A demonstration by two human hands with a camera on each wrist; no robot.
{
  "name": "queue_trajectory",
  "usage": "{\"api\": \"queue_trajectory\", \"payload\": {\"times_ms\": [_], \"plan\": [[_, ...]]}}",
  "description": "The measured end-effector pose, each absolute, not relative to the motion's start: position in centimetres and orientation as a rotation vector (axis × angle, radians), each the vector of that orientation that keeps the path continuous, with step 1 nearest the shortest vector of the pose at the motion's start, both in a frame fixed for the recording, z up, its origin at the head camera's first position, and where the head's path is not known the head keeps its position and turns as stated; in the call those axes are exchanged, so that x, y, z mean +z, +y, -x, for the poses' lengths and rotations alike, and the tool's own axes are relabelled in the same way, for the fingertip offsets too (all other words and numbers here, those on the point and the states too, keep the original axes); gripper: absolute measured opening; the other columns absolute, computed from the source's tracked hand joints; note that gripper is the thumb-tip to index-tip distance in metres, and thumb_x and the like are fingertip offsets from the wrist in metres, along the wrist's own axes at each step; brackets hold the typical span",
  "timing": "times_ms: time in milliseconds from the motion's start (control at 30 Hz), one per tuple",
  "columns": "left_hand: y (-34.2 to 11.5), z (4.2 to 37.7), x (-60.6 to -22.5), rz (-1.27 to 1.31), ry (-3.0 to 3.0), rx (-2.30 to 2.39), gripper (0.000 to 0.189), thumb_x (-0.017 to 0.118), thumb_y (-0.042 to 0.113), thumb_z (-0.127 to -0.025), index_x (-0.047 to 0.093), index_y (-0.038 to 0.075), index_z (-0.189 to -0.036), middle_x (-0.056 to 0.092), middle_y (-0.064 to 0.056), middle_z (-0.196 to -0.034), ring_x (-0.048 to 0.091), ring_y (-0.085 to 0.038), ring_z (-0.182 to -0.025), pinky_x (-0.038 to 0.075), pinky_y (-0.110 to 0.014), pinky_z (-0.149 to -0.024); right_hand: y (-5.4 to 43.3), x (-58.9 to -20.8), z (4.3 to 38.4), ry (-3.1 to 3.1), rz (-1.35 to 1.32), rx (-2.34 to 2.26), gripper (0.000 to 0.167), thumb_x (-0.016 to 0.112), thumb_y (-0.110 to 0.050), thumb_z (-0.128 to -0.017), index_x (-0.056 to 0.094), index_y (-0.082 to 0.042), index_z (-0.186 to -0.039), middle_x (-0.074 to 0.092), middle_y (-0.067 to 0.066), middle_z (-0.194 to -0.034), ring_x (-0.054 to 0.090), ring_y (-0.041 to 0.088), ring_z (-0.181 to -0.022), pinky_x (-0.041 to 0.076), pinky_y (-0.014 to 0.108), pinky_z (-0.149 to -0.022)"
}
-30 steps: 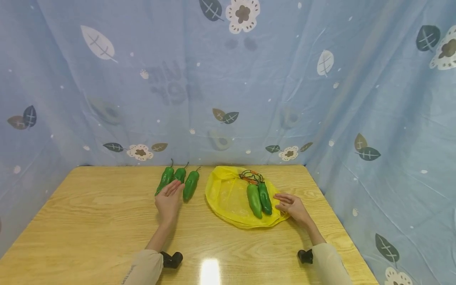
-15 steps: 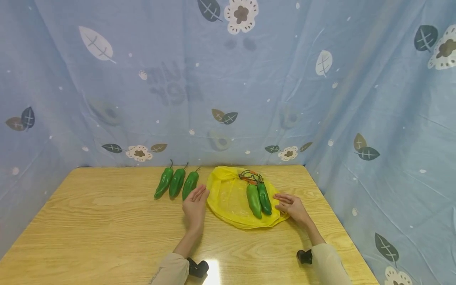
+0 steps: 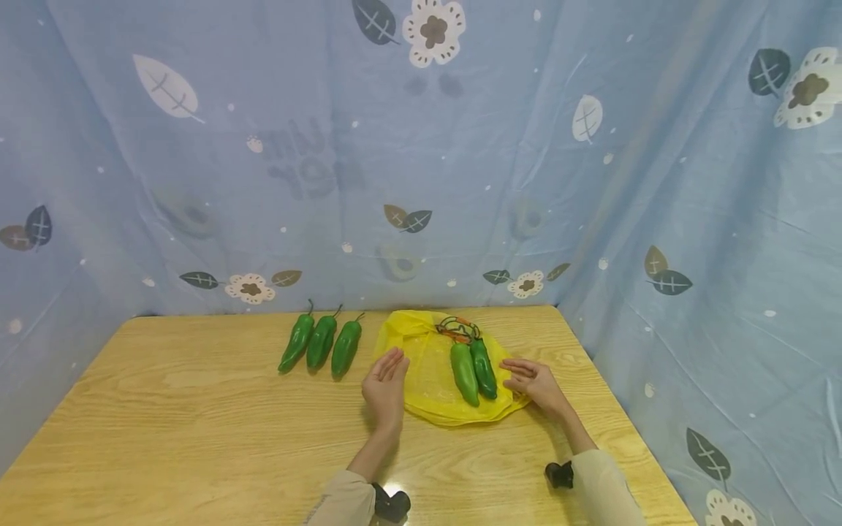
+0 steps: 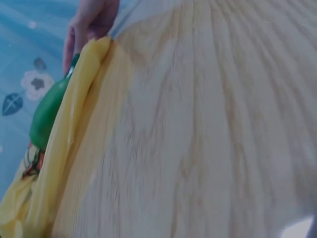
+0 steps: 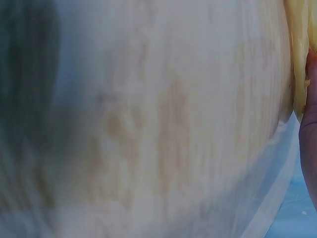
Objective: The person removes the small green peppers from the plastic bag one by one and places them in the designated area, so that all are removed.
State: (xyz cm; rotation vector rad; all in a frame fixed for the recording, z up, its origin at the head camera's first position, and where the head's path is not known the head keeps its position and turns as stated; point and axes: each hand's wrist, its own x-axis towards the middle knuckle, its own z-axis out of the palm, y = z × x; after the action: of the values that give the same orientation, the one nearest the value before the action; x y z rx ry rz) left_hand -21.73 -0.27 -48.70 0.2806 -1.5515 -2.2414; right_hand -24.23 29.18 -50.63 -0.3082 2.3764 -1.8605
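Yellow bag lies between left hand and right hand.

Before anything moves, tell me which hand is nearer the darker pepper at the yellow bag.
Right. The right hand is just right of the darker pepper; the left hand is farther off, left of it, beyond the lighter pepper.

On the wooden table there lie three peppers and, to their right, one yellow bag.
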Motion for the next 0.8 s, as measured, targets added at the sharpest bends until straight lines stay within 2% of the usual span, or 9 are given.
{"api": "queue_trajectory", "payload": {"times_ms": [233,467,600,800], "plan": [[2.1,21.7,-49.0,-0.32,-1.594,-2.234,0.031,0.071,0.004,-0.085,0.066,-0.002,-0.116,0.068,-0.014,-0.112,0.065,-0.028,-0.106,0.054,-0.022,-0.086,29.3,-50.8,24.4,2.366,0.298,-1.866,0.048,0.066,0.0,-0.088,0.049,0.011,-0.132,0.051,0.029,-0.133,0.043,0.043,-0.128,0.047,0.027,-0.099],[3.7,21.5,-49.4,-0.319,-1.597,-2.254,0.034,0.072,0.003,-0.084,0.065,-0.004,-0.116,0.068,-0.016,-0.113,0.064,-0.029,-0.107,0.054,-0.024,-0.087,29.3,-50.9,24.3,2.35,0.313,-1.886,0.048,0.066,0.0,-0.088,0.049,0.011,-0.132,0.05,0.03,-0.133,0.043,0.043,-0.127,0.046,0.028,-0.1],[4.4,21.3,-49.5,-0.332,-1.685,-2.21,0.034,0.072,0.007,-0.085,0.065,0.0,-0.118,0.068,-0.013,-0.115,0.064,-0.027,-0.107,0.054,-0.025,-0.088,29.3,-50.9,24.3,2.352,0.326,-1.884,0.049,0.066,-0.002,-0.089,0.048,0.011,-0.132,0.05,0.03,-0.134,0.044,0.043,-0.127,0.046,0.028,-0.1],[6.3,20.8,-50.0,-0.31,-1.753,-2.185,0.036,0.072,0.006,-0.085,0.064,-0.001,-0.119,0.067,-0.013,-0.116,0.063,-0.028,-0.109,0.052,-0.03,-0.092,29.5,-50.8,24.1,2.365,0.31,-1.886,0.047,0.065,0.0,-0.089,0.049,0.011,-0.131,0.051,0.029,-0.133,0.045,0.042,-0.126,0.047,0.026,-0.099]]}}
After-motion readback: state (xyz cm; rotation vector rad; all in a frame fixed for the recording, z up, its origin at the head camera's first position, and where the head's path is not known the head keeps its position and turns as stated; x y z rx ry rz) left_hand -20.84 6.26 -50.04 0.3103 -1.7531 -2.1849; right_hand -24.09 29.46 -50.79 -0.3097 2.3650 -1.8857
